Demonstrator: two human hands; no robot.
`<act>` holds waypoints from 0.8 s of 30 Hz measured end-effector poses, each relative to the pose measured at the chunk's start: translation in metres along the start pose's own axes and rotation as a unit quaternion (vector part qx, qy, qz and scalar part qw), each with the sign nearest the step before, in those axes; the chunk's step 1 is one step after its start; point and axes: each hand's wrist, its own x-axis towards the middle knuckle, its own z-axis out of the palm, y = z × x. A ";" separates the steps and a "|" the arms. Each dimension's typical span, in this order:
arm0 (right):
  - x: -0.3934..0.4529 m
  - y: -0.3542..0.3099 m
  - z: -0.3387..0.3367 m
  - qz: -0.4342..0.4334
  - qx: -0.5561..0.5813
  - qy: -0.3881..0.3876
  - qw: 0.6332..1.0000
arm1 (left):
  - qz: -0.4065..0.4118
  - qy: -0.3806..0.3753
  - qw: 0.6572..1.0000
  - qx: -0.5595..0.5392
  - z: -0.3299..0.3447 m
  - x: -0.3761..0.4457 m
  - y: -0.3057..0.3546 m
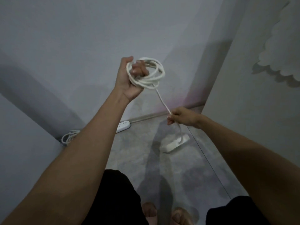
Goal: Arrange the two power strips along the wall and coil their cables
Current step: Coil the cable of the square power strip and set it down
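My left hand (129,78) is raised and closed around a coil of white cable (151,73) with several loops. From the coil a straight run of the same cable drops to my right hand (181,116), which pinches it. Below my right hand the cable continues down to a white power strip (176,143) that hangs or rests tilted just above the floor, blurred. A second white power strip (123,126) lies on the floor against the wall's skirting, partly hidden by my left forearm. Its coiled cable (69,136) lies in the corner to the left.
A grey wall fills the back and left. A pale door or panel (253,95) stands on the right with a scalloped white cutout (282,51). My knees in dark clothing and bare feet (165,213) are at the bottom, over a grey tiled floor.
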 end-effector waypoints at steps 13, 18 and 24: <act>-0.011 -0.056 -0.009 -0.117 -0.079 0.076 0.987 | 0.228 0.355 0.651 0.631 -0.074 0.013 -0.010; -0.013 -0.062 -0.019 -0.116 -0.097 0.119 0.981 | 0.047 0.231 0.415 0.879 -0.072 -0.010 -0.025; -0.012 -0.048 -0.032 -0.089 -0.124 0.085 0.985 | -0.132 0.176 0.432 0.875 -0.035 -0.012 -0.033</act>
